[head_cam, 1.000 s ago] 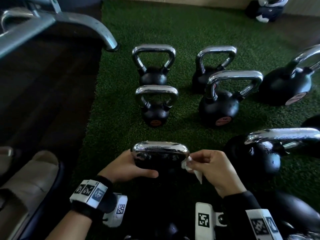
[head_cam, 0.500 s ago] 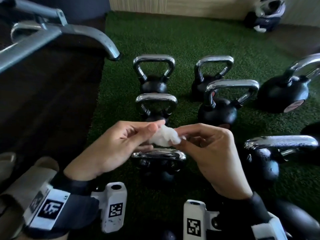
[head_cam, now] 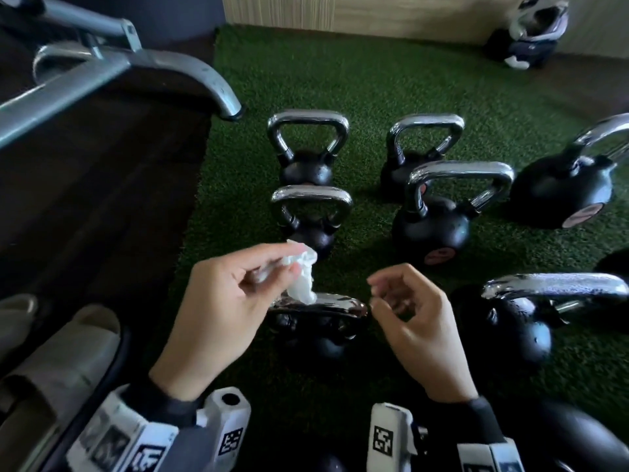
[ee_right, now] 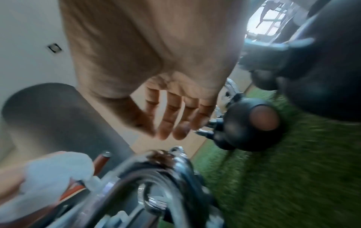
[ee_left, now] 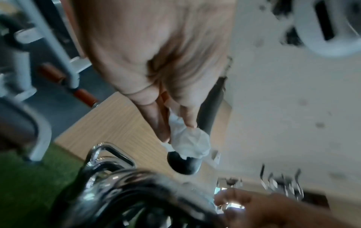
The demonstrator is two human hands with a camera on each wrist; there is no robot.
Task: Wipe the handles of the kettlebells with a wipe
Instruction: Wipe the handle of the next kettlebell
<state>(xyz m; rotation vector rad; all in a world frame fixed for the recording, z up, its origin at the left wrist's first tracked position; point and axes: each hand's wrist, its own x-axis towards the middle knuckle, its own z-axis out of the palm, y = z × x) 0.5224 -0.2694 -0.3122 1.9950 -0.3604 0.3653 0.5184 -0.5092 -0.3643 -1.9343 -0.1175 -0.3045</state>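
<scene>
A crumpled white wipe [head_cam: 301, 274] hangs from my left hand [head_cam: 289, 264], pinched between thumb and fingertips just above the nearest kettlebell's chrome handle [head_cam: 326, 306]. The left wrist view shows the same wipe [ee_left: 187, 143] dangling from the fingers [ee_left: 156, 121]. My right hand [head_cam: 377, 294] hovers to the right of that handle, fingers loosely curled and holding nothing. In the right wrist view its fingers [ee_right: 171, 123] are relaxed and the wipe [ee_right: 54, 172] sits at the lower left. Beyond stand two small kettlebells [head_cam: 309, 216], [head_cam: 308, 144].
Several more black kettlebells with chrome handles stand on the green turf [head_cam: 374, 80], among them one to the right [head_cam: 432, 229] and a large one [head_cam: 520, 325] near my right hand. A grey machine leg [head_cam: 211, 83] ends at the turf's left edge. A dark floor lies on the left.
The wipe passed from my right hand to my left. Both hands rose off the nearest handle, met at the wipe, then the right let go and drew away to the right.
</scene>
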